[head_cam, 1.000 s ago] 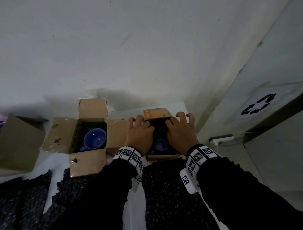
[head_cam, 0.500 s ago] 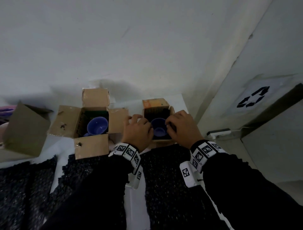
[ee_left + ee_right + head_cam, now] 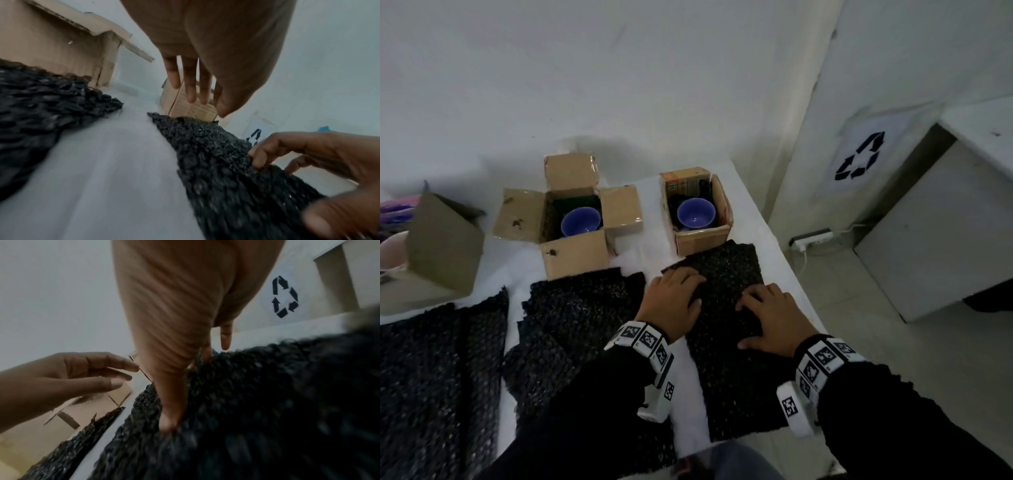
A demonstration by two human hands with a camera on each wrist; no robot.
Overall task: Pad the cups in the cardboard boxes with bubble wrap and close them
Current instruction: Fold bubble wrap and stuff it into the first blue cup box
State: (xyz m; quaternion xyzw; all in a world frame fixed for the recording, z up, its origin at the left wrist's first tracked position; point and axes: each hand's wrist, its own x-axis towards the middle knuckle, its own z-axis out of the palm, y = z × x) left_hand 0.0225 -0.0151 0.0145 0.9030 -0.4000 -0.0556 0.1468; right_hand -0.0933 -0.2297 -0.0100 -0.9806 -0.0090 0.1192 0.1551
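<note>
A white wall (image 3: 619,68) fills the top of the head view, and below it a white table (image 3: 753,212) runs to a corner at right of centre. To the right, a recycling sign (image 3: 859,156) is fixed on a pale panel and a power strip (image 3: 812,237) lies on the floor.

At centre right of the frame stands a small cardboard box (image 3: 697,219), open, with a blue cup (image 3: 695,214) upright inside. Left of it sits a second box (image 3: 571,226) with all four flaps spread out, holding another blue cup (image 3: 580,222). A third box (image 3: 438,240) stands at the far left edge.

A black sheet of bubble wrap (image 3: 726,274) lies just in front of the small box, its far edge touching the box's front. The left hand (image 3: 674,301) hovers above the sheet's left edge, fingers straight and slightly spread, holding nothing. The right hand (image 3: 770,318) has its fingers bent down onto the sheet; in the left wrist view its fingertips (image 3: 257,160) press into the wrap, the thumb at the near edge. More black bubble wrap (image 3: 571,308) covers the table at lower left.
</note>
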